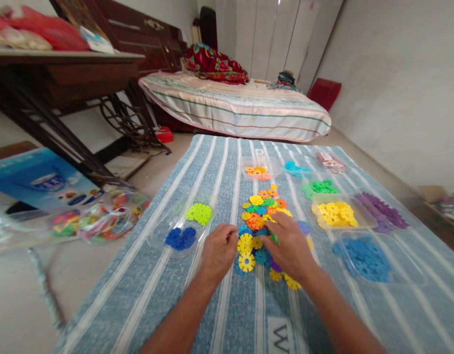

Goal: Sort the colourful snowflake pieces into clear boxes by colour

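Observation:
A heap of flower-shaped plastic discs (246, 244) in yellow, blue, orange and green lies mid-table. At its left edge is my left hand (220, 250), fingers curled and thumb pressed to them; whatever they may hold is hidden. My right hand (289, 242) reaches over the heap from the right, thumb and fingers apart, with a green disc (274, 238) showing beneath them. Left of my hands, a clear divided tray (156, 242) contains lime-green discs (198, 213) and dark blue discs (180, 238).
Clear tubs on the right hold yellow discs (335, 215), blue discs (367, 259), purple discs (383, 210) and green discs (323, 187). Farther back are an orange-disc tub (274, 172) and light-blue discs (295, 168). A bed (241, 110) stands beyond the striped tablecloth (138, 295).

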{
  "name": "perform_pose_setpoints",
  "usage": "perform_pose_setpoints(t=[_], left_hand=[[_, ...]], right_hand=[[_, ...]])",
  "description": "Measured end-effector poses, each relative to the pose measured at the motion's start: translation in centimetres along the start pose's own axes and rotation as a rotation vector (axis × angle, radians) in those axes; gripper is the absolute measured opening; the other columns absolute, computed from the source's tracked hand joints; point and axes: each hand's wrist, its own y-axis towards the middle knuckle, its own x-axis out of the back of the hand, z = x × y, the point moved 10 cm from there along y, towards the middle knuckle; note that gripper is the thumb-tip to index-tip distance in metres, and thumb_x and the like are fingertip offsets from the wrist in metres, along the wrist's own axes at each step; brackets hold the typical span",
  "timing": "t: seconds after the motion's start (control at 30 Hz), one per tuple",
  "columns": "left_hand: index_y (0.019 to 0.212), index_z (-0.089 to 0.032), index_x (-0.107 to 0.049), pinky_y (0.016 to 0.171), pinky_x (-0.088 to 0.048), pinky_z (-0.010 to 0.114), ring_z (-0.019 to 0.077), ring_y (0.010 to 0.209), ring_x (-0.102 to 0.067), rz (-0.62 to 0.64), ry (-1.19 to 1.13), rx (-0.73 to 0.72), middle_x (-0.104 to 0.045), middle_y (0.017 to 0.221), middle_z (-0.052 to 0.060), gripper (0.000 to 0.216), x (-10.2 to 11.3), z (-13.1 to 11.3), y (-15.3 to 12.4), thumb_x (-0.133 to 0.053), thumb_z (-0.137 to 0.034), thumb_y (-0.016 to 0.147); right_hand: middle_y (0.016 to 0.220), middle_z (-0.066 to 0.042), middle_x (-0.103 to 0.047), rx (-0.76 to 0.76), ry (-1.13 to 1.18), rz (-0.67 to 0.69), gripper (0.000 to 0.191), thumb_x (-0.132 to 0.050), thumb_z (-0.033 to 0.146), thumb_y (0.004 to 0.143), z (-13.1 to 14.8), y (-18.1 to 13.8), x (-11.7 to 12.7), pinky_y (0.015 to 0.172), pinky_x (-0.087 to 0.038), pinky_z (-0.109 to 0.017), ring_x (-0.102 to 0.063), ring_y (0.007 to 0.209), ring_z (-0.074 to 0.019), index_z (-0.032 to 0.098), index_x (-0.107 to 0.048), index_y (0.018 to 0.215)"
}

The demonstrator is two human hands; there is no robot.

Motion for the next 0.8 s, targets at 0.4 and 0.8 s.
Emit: perform_pose_setpoints(t=[0.4, 0.8], left_hand=[[0.075, -0.018, -0.063, 0.066, -0.044, 0.024, 0.0131, 0.072, -0.059, 0.014, 0.017, 0.002, -0.063, 0.075, 0.001, 0.016, -0.3, 0.3, -0.1, -0.048, -0.016, 0.081], [0.074, -0.019, -0.062, 0.066, -0.044, 0.025, 0.013, 0.071, -0.057, 0.036, 0.046, -0.052, -0.062, 0.073, 0.001, 0.016, -0.6, -0.2, 0.0, -0.048, -0.019, 0.081]], right_hand=[[0.121, -0.013, -0.057, -0.007, 0.042, 0.246, 0.021, -0.064, 0.022, 0.078, 3.5, -0.2, -5.2, 0.101, -0.036, -0.045, -0.04, 0.124, -0.0297, 0.015, -0.065, 0.099], [0.09, -0.004, -0.064, -0.12, 0.352, 0.114, 0.012, -0.062, 0.012, 0.074, 0.2, 0.1, -3.7, 0.085, -0.044, -0.034, -0.057, 0.091, -0.0195, 0.02, -0.06, 0.065]])
